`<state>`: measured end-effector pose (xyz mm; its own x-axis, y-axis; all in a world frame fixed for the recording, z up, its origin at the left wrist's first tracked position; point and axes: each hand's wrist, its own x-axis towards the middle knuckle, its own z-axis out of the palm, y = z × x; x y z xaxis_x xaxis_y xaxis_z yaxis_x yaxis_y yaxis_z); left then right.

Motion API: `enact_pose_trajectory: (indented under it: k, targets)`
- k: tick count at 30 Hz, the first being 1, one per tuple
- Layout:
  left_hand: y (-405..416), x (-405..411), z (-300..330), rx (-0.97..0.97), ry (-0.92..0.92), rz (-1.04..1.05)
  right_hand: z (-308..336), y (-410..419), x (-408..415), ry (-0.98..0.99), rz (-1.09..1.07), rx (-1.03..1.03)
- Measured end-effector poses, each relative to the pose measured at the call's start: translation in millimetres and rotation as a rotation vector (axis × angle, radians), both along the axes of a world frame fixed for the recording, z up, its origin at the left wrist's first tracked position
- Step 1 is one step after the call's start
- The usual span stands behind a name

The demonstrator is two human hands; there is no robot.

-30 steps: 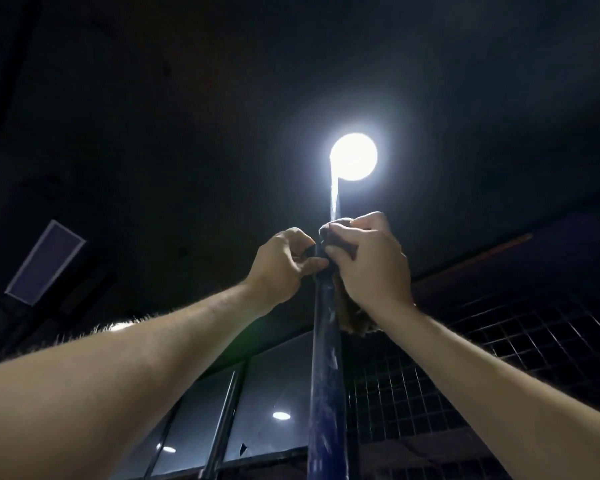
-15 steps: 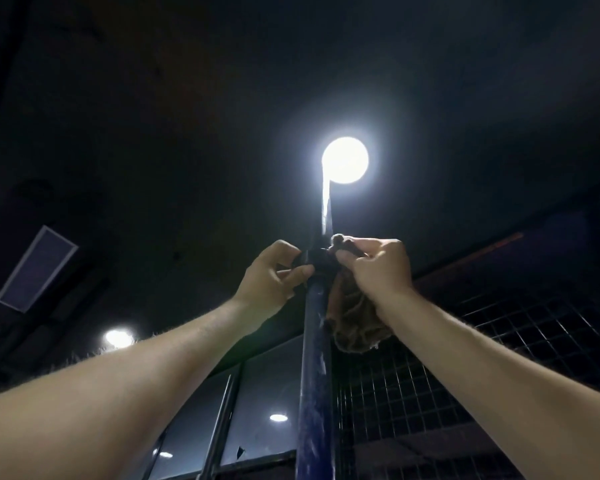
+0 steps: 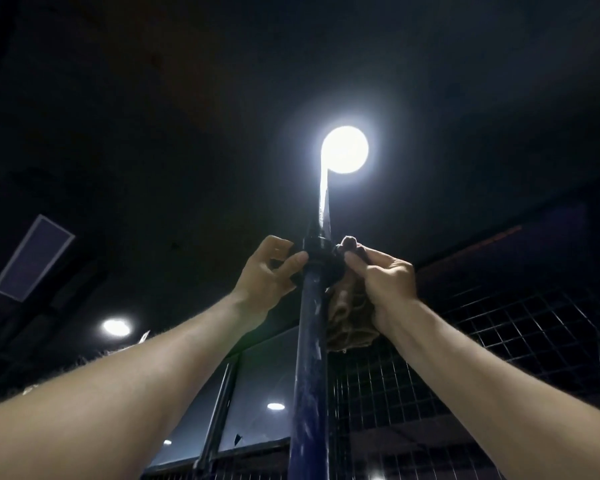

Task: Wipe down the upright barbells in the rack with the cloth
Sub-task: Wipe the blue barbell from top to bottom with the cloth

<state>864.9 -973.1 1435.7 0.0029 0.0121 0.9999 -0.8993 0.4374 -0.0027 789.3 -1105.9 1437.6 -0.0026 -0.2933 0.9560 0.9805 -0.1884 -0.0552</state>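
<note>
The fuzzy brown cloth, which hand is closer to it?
Right. The right hand grips the fuzzy brown cloth beside the dark blue bar; the left hand is across the bar.

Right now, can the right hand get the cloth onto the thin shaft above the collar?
Probably yes. The right hand already holds the cloth beside the collar, and the thin shaft above it stands bare, with nothing across it. The left hand sits on the other side.
</note>
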Motion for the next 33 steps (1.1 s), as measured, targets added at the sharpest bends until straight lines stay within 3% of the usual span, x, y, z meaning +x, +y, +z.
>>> enact_pose_trajectory:
  k: [2, 9, 14, 18, 24, 28, 30, 33]
  targets:
    - [-3.1, -0.2, -1.3, -0.009, 0.015, 0.029, 5.7, -4.3, -2.4, 0.049, -0.015, 0.025]
    - [14.2, -2.0, 0.5, -0.048, -0.091, 0.480, 11.0, 3.1, -15.6, -0.131, -0.629, -0.153]
    - [12.1, -24.6, 4.5, -0.085, -0.198, 0.531, 8.0, 12.7, -11.6, -0.224, -0.829, -0.184]
    - [7.0, -26.1, 4.8, -0.140, -0.175, 0.369, 2.7, 30.9, -26.1, -0.277, -1.101, -0.345]
    - [4.1, -12.7, 7.2, -0.116, -0.085, 0.182, 3.1, 7.0, -11.4, -0.407, -0.776, -0.301]
    - [0.2, -7.0, -0.4, -0.094, -0.021, -0.001, -3.4, -11.9, 3.6, -0.314, -0.485, -0.183]
    - [-1.4, -7.5, -5.8, -0.066, -0.028, -0.088, -3.8, -15.7, 1.9, -0.281, -0.481, -0.167]
    - [-5.1, -3.7, -8.9, -0.061, 0.008, -0.124, 2.5, -6.2, -11.1, -0.330, -0.716, -0.221]
